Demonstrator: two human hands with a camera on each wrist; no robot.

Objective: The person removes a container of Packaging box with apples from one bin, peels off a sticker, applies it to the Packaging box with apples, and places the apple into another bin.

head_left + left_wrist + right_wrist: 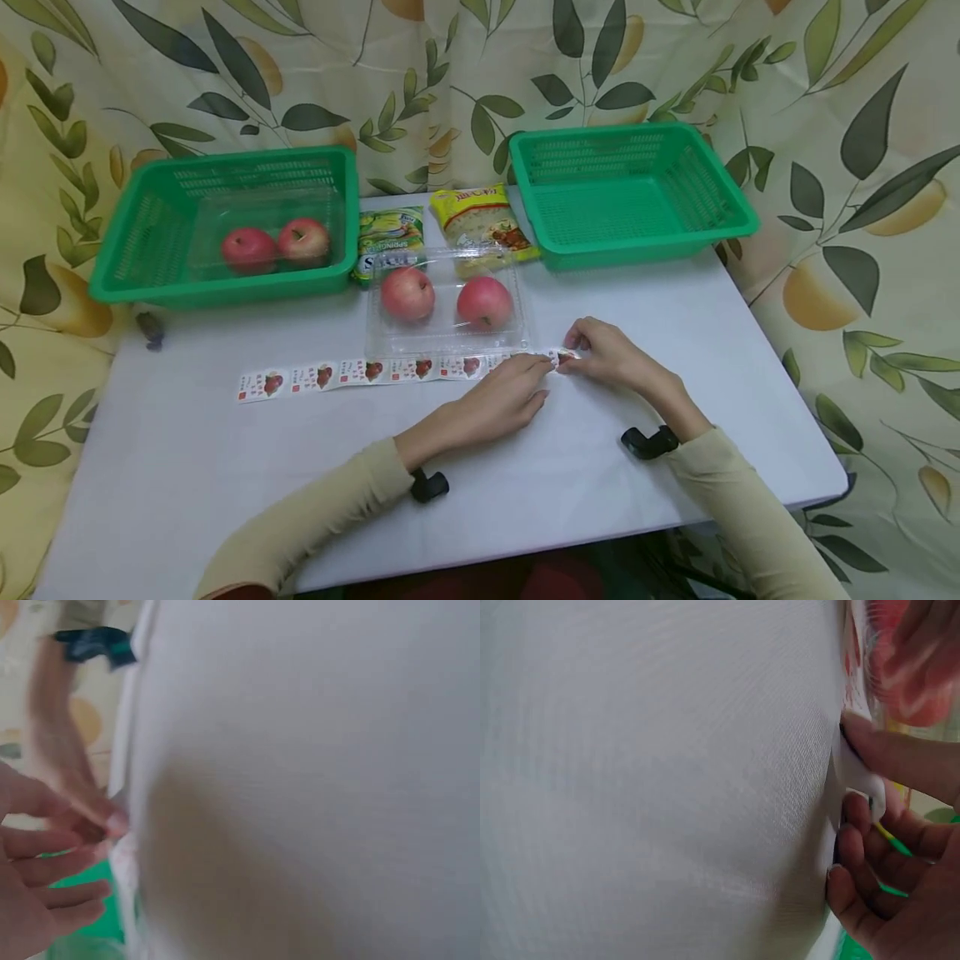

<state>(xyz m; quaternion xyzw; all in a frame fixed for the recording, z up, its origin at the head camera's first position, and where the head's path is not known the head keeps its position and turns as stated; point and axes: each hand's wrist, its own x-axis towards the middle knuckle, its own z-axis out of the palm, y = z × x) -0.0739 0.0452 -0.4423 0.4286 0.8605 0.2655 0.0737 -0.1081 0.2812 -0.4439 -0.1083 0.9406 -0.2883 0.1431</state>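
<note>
A strip of white labels printed with red fruit lies across the white table. My right hand pinches its right end between thumb and fingers; in the right wrist view the paper strip bends up there. Over the strip, close to the right fingertips, is my left hand, covering some labels. Its fingers are extended and hold nothing in the left wrist view. Just behind the strip sits a clear plastic clamshell box with two red apples, a left one and a right one.
The green basket at back left holds another clear box with two apples. At back right stands a second green basket. Between them lie a green packet and a yellow packet. A small dark object lies at left.
</note>
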